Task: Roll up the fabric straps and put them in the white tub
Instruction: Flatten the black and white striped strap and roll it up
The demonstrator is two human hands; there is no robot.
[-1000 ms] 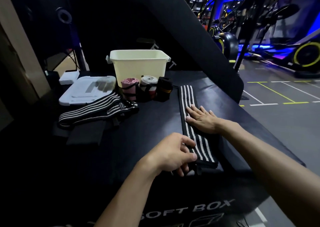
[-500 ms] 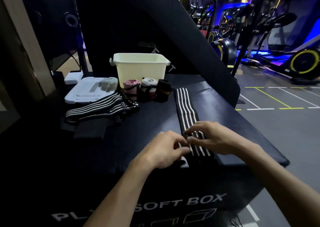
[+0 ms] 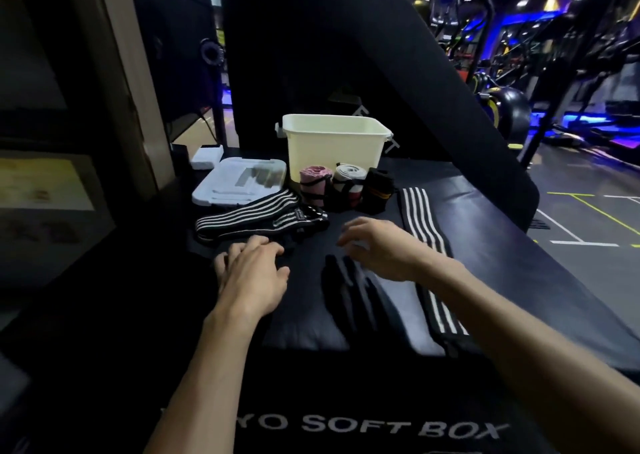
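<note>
Because the strap (image 3: 420, 223) is woven elastic, it likely handles light, limp and a little springy, so I judge the roll should start at its near end by the bench (image 3: 519, 280) edge, pinched tight so the first turn does not uncoil. It lies flat on the bench, black with white stripes, running away toward the tub (image 3: 334, 148). Three rolls (image 3: 343, 185) stand just before the tub, and a second striped strap (image 3: 256, 218) lies bunched to the left. Neither grip holds anything: the left hand (image 3: 254, 273) and right hand (image 3: 377, 245) hover, fingers loosely spread.
</note>
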